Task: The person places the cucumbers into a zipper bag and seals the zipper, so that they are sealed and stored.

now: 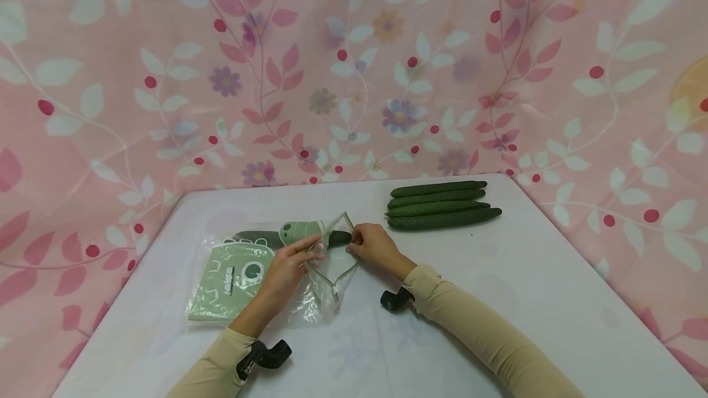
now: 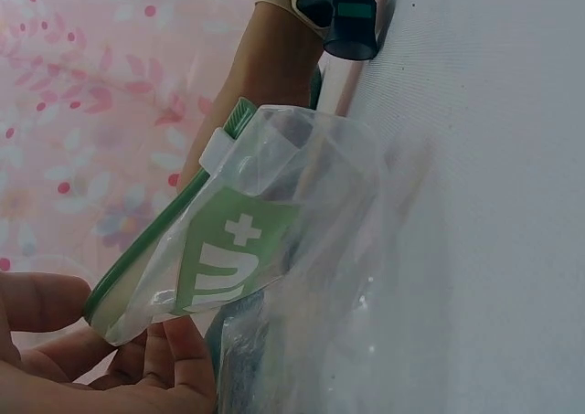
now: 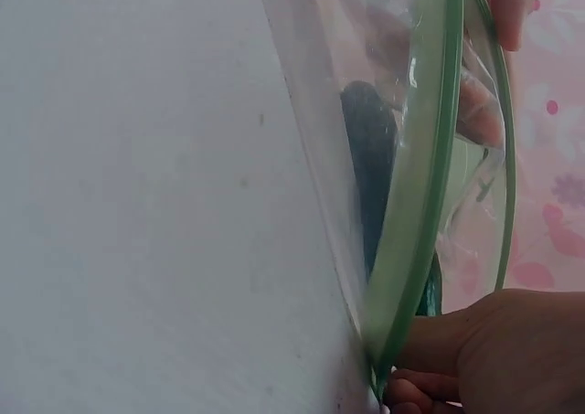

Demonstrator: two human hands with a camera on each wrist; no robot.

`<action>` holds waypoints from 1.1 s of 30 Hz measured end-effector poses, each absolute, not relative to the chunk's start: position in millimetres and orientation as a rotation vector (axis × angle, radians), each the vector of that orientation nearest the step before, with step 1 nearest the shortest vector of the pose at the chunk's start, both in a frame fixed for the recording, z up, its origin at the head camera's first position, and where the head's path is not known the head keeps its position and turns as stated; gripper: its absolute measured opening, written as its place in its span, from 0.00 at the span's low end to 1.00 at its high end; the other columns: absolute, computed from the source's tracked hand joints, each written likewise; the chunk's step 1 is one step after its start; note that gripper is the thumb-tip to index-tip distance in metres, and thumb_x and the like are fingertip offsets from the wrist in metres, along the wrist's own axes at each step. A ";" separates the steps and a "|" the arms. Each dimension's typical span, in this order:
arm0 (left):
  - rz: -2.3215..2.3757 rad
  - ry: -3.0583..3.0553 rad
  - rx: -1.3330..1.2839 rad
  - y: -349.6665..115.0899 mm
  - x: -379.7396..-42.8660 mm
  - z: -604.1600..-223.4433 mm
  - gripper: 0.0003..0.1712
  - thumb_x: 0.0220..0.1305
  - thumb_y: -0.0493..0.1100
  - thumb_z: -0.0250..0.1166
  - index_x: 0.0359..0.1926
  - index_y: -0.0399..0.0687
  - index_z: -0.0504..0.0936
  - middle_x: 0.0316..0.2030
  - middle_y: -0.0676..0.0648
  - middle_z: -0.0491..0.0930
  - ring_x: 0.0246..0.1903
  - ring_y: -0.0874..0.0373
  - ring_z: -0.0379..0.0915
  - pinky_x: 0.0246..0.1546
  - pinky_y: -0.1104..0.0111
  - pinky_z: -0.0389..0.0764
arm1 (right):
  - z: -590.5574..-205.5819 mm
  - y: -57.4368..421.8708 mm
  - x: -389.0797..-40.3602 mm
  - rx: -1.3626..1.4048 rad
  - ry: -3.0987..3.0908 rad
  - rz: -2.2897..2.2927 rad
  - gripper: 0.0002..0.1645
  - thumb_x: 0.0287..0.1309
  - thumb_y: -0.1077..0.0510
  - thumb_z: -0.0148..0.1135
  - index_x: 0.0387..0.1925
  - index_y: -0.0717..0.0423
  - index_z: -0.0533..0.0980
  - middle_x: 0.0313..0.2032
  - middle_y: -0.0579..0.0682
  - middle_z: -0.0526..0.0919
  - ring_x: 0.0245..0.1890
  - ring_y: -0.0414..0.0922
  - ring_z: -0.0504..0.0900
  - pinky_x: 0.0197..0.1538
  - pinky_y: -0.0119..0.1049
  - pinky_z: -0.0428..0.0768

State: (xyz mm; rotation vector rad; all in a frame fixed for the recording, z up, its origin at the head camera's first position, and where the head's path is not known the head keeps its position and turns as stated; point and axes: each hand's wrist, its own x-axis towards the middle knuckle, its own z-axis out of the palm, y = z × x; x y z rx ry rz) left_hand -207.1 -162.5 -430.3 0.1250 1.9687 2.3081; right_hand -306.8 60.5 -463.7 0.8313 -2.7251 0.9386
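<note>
A clear zip bag [image 1: 232, 290] with pale green print lies on the left of the table, its mouth spread apart toward the right. Inside it, along the far side, is a dark green cucumber [image 1: 340, 238], its tip near the mouth and its middle hidden by the print. My left hand [image 1: 289, 266] pinches one side of the green-edged rim [image 2: 137, 249] between thumb and fingers. With its fingertips, my right hand [image 1: 376, 247] grips the rim's far corner beside the cucumber tip. A white slider [image 2: 217, 152] sits on the zip at the near end.
Several cucumbers [image 1: 442, 207] lie side by side at the table's back right. The white-covered table [image 1: 470, 349] meets a pink floral curtain [image 1: 354, 78] behind it. Black wrist cameras [image 1: 271, 355] sit at both sleeves.
</note>
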 end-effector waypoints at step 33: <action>2.341 1.958 0.154 -163.4 -208.7 -430.6 0.27 0.75 0.30 0.55 0.72 0.29 0.69 0.63 0.32 0.73 0.46 0.53 0.78 0.43 0.70 0.77 | -427.3 117.9 -313.0 0.844 -2.676 1.136 0.16 0.66 0.59 0.71 0.51 0.63 0.85 0.38 0.49 0.86 0.38 0.46 0.84 0.44 0.44 0.82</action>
